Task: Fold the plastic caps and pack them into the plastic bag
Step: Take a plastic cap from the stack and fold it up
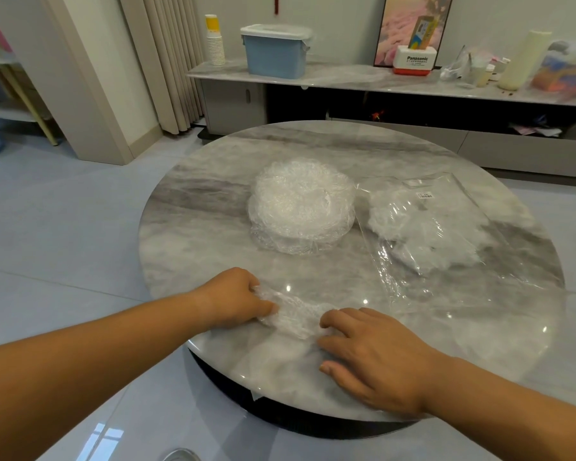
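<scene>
On the round marble table (213,194), the plastic bag (409,277) lies flat at the right with crumpled caps inside, just beside the stack of unfolded caps (301,207) in the middle. At the near edge the left hand (233,297) grips one end of a narrow, half-folded cap (293,316), while the right hand (373,354) lies spread, fingers pressing the other end. Best to squeeze the air out and keep the strip flat before folding it again.
</scene>
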{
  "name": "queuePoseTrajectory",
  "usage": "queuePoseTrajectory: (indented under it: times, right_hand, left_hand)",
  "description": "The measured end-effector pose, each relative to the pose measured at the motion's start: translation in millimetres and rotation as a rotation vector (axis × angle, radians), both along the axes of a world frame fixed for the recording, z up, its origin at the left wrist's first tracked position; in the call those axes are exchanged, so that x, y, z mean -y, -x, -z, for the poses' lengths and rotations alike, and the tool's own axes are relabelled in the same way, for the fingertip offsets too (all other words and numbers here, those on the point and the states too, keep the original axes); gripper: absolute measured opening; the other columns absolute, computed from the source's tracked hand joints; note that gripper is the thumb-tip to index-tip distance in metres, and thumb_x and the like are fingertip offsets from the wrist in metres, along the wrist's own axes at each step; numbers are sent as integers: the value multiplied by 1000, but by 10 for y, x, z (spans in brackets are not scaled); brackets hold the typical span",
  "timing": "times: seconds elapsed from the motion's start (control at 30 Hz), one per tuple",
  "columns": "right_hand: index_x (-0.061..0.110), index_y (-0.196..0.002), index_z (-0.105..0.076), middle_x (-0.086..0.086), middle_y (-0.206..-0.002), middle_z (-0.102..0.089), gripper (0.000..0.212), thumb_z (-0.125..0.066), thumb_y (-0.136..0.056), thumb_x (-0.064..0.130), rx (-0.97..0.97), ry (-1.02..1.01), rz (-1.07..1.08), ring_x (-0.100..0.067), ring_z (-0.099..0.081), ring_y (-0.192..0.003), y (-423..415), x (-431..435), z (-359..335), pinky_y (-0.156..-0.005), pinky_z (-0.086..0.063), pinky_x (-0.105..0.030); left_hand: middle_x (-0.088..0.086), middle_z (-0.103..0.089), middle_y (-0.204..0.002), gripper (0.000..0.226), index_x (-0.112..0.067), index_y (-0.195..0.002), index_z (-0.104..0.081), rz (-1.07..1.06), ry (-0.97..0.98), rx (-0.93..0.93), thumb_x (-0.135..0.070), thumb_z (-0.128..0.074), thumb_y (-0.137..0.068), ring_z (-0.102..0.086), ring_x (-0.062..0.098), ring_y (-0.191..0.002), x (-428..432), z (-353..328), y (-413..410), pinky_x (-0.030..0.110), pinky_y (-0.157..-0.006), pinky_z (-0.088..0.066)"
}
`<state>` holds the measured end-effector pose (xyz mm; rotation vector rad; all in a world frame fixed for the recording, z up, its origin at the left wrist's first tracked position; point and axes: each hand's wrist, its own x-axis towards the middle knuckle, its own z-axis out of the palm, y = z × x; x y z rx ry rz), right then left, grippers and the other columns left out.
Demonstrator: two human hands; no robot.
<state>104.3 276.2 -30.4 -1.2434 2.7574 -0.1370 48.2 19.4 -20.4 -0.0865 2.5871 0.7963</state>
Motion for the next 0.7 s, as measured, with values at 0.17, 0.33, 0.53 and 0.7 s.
queuePoseTrajectory:
  times: [0.17,0.33,0.53,0.7]
  right_hand:
    - [27,-110,-69,13,-107,-63,43,-37,-102,54,-125,150,84,-14,-52,-115,30,126,-105,-99,-39,-36]
    - [25,-133,-57,11,-127,-55,53,-29,-101,56,49,147,93,-13,-46,-111,32,325,-61,-100,-38,-32]
    - [26,-135,-51,10,-137,-44,60,-19,-98,60,139,74,90,-13,-41,-116,39,317,41,-106,-33,-30]
    - [29,-130,-54,11,-134,-42,51,-23,-101,58,123,38,78,-14,-40,-114,68,282,44,-99,-33,-31]
  left_hand:
    - [5,-65,-65,29,-4,-101,-67,-154,-320,102,-28,-76,-89,-56,12,-51,-34,-4,-51,25,-51,-48]
    - [9,-66,-74,29,-1,-103,-64,-176,-428,109,-24,-75,-90,-63,15,-64,-49,52,-77,29,-59,-54]
    - [7,-62,-70,22,-7,-92,-58,-212,-635,164,-19,-76,-90,-66,17,-65,-59,-13,-91,30,-59,-54]
    - [8,-67,-77,17,-8,-96,-60,-135,-723,168,-14,-74,-91,-68,17,-75,-180,-49,-123,26,-64,-55]
